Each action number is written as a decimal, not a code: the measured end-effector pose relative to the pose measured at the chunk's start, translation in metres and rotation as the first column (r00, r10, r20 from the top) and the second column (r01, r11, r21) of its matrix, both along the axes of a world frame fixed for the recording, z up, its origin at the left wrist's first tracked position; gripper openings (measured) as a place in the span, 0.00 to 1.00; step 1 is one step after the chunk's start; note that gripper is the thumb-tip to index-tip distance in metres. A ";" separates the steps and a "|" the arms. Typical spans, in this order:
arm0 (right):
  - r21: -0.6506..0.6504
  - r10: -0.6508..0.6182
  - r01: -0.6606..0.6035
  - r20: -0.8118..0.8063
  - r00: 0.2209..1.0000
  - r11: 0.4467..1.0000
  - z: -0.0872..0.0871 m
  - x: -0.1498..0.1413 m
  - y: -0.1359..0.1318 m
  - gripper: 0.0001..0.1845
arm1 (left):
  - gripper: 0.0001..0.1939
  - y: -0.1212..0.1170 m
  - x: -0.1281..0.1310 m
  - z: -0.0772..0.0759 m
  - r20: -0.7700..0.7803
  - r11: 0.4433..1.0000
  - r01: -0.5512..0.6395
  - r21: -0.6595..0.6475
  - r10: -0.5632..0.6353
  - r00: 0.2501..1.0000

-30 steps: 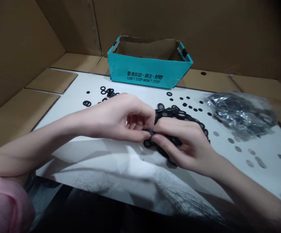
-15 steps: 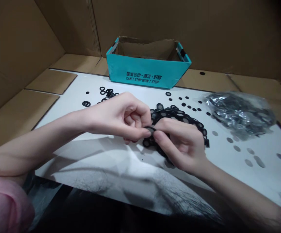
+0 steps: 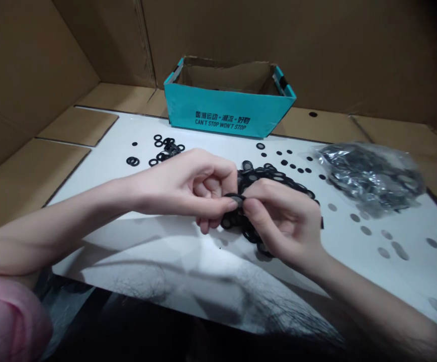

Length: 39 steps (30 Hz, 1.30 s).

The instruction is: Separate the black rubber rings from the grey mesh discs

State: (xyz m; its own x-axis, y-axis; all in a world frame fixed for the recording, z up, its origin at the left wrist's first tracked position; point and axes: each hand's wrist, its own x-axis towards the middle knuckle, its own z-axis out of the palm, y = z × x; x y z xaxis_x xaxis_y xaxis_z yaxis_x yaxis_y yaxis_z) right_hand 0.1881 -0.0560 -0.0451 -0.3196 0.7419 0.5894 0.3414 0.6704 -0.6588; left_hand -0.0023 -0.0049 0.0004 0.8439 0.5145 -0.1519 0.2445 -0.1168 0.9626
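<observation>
On the front of the turquoise box we can read "CAN'T STOP WON'T STOP" in black capitals, with a line of Chinese characters above it, "国潮运动 - 潮流 - 好物". The box stands at the far edge of the worktop, its inside plain brown.

Our left hand reaches in with the thumb laid nearly level and the other fingers curled under. Our right hand meets it from the other side, thumb angled upward and forefinger bent over. Both hold a narrow pinch on one black-rimmed disc with a grey centre, raised just over the near left part of a pile of similar pieces. The fingertips of the two hands almost meet.

The worktop is white, with shadows across its near half. Beyond our left hand lies a cluster of black rings; past the pile we see small black discs, a clear plastic bag full of dark pieces, and loose grey discs to the right. Brown cardboard walls enclose the place, and a pink sleeve shows at lower left.
</observation>
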 end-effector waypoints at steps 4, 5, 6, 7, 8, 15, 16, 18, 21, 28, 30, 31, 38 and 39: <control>0.001 0.133 -0.134 0.150 0.980 0.991 0.002 0.003 0.004 0.09 | 0.06 0.004 -0.003 0.001 -0.070 0.995 0.010 0.102 -0.003 0.998; 0.001 0.142 -0.145 0.179 0.974 0.990 0.003 0.004 0.005 0.08 | 0.05 0.004 -0.003 0.000 -0.074 0.989 -0.001 0.146 0.012 0.997; 0.006 0.138 -0.142 0.193 0.971 0.990 0.003 0.005 0.007 0.08 | 0.05 0.004 -0.002 -0.001 -0.069 0.983 -0.014 0.182 0.027 0.997; 0.011 0.129 -0.134 0.194 0.972 0.991 0.003 0.007 0.008 0.08 | 0.05 0.003 -0.001 -0.002 -0.056 0.979 -0.025 0.203 0.038 0.998; 0.015 0.117 -0.122 0.184 0.976 0.992 0.003 0.007 0.008 0.08 | 0.04 0.002 0.000 -0.002 -0.038 0.978 -0.035 0.205 0.044 0.998; 0.018 -0.008 0.007 0.011 1.000 1.000 0.000 0.002 0.001 0.10 | 0.05 -0.003 0.003 -0.001 0.009 0.992 -0.036 0.121 0.036 0.999; 0.020 -0.009 0.009 0.005 1.000 1.000 -0.001 0.001 0.000 0.10 | 0.06 -0.002 0.002 -0.001 -0.009 0.993 -0.012 0.120 0.014 1.000; 0.028 0.012 -0.013 0.029 0.999 1.000 -0.001 -0.001 0.000 0.10 | 0.07 0.000 0.000 0.000 -0.036 0.988 0.002 0.151 0.003 0.999; 0.029 0.050 -0.054 0.125 0.991 0.998 -0.001 0.002 0.004 0.08 | 0.05 0.001 -0.001 0.000 -0.049 0.961 -0.043 0.273 0.058 0.997; 0.061 0.026 -0.033 0.109 0.994 0.998 -0.003 0.006 0.006 0.07 | 0.04 -0.003 0.002 0.000 0.014 0.912 -0.097 0.398 0.099 0.995; 0.066 -0.002 -0.002 0.063 0.998 0.998 -0.005 0.004 0.003 0.06 | 0.04 -0.003 0.002 0.000 0.002 0.939 -0.068 0.337 0.072 0.997; 0.067 -0.014 0.012 0.038 0.999 0.998 -0.007 0.003 0.002 0.06 | 0.05 -0.003 0.001 0.000 -0.008 0.950 -0.051 0.307 0.056 0.998; 0.047 0.047 -0.052 0.110 0.993 0.998 -0.003 0.004 0.005 0.07 | 0.05 0.002 -0.002 -0.002 -0.020 0.916 -0.066 0.395 0.080 0.997; 0.063 0.048 -0.057 0.134 0.990 0.996 -0.002 0.005 0.006 0.07 | 0.05 0.001 -0.001 -0.002 -0.011 0.902 -0.076 0.424 0.089 0.996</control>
State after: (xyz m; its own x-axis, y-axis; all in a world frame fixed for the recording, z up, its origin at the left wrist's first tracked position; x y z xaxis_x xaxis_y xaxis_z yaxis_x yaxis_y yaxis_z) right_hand 0.1934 -0.0498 -0.0476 -0.4352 0.6825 0.5871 0.3857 0.7306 -0.5634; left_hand -0.0034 -0.0035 -0.0018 0.7944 0.6032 0.0713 0.2983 -0.4897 0.8193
